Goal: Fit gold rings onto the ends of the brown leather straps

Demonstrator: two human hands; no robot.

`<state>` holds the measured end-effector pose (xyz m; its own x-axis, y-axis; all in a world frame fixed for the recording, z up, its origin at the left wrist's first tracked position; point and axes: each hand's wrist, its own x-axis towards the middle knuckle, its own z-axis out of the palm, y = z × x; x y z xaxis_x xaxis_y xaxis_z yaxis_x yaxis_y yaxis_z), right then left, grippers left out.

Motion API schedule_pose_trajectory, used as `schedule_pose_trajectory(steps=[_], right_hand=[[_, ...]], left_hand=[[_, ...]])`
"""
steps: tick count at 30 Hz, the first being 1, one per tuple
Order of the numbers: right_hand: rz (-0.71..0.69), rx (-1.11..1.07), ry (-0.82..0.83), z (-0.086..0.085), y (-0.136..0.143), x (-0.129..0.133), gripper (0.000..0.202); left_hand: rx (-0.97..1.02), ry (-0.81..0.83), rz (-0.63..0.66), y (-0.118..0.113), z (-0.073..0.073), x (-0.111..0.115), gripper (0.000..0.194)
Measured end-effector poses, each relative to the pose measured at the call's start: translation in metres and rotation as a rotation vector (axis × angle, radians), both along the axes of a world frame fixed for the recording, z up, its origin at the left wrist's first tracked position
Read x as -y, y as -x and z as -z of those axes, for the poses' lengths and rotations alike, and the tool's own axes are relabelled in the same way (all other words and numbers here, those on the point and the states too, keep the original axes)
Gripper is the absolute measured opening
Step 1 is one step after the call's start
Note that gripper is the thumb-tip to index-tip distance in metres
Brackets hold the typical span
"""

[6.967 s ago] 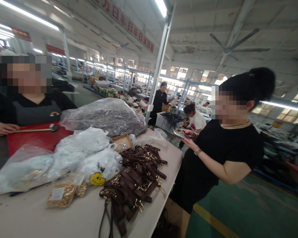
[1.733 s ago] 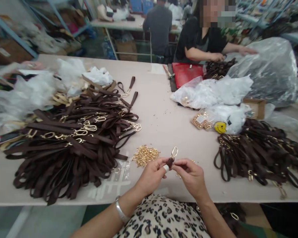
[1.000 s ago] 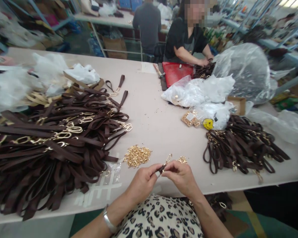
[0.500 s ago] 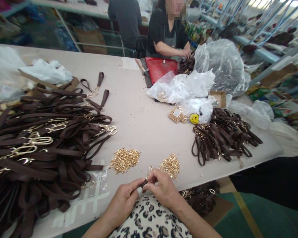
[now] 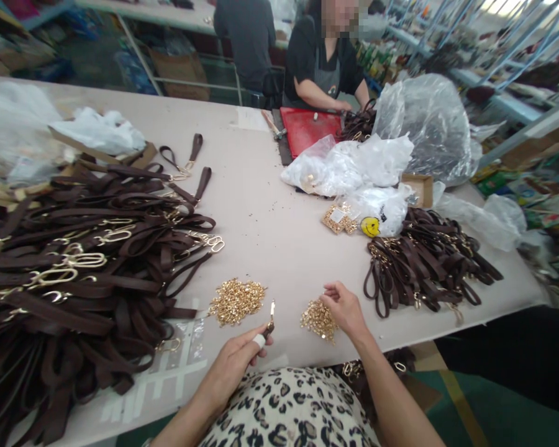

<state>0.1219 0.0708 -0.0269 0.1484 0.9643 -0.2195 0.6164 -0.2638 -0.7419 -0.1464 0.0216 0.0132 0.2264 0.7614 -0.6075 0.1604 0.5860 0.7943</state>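
Observation:
My left hand (image 5: 237,357) is closed around a dark brown leather strap (image 5: 269,329), whose gold metal ring or clasp (image 5: 272,308) sticks up past the fingers. Something white wraps one finger. My right hand (image 5: 345,307) is over the top edge of the right heap of small gold metal pieces (image 5: 317,320). Its fingers are bent and a little apart; no piece shows between them. Left of it, a larger heap of gold pieces (image 5: 237,301) lies on the table, just beyond my left hand.
Brown straps with gold clasps (image 5: 84,261) are piled on the table's left; another bundle (image 5: 428,264) lies at right. White plastic bags (image 5: 349,164), a packet of gold parts (image 5: 338,217) and a red mat (image 5: 307,130) stand farther back. A co-worker (image 5: 326,74) sits across the table.
My right hand has let go of the strap and moved right to the smaller gold heap. My left hand keeps the strap, its metal end now tilted differently. The view has shifted slightly.

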Motion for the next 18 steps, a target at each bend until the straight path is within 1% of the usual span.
schedule_pose_trajectory(steps=[2, 4, 7, 9, 12, 15, 18], right_hand=[[0.026, 0.097, 0.024, 0.014, -0.025, -0.011, 0.024], [0.009, 0.144, 0.052, 0.027, -0.040, -0.017, 0.023], [-0.026, 0.212, 0.097, 0.042, -0.046, -0.022, 0.020], [-0.049, 0.251, 0.126, 0.047, -0.046, -0.025, 0.018], [-0.089, 0.308, 0.157, 0.050, -0.046, -0.030, 0.019], [-0.131, 0.378, 0.170, 0.043, -0.044, -0.033, 0.024], [-0.164, 0.461, 0.168, 0.034, -0.038, -0.033, 0.028]], left_hand=[[0.011, 0.043, -0.076, 0.004, 0.004, -0.001, 0.045], [0.027, 0.072, -0.132, 0.007, 0.007, -0.002, 0.046], [0.072, 0.069, -0.177, 0.006, 0.006, -0.006, 0.046], [0.107, 0.057, -0.189, 0.004, 0.003, -0.008, 0.044], [0.126, 0.054, -0.164, -0.002, -0.002, -0.013, 0.037], [0.119, 0.045, -0.140, -0.009, -0.004, -0.016, 0.031], [0.040, 0.005, -0.187, -0.013, 0.001, -0.016, 0.037]])
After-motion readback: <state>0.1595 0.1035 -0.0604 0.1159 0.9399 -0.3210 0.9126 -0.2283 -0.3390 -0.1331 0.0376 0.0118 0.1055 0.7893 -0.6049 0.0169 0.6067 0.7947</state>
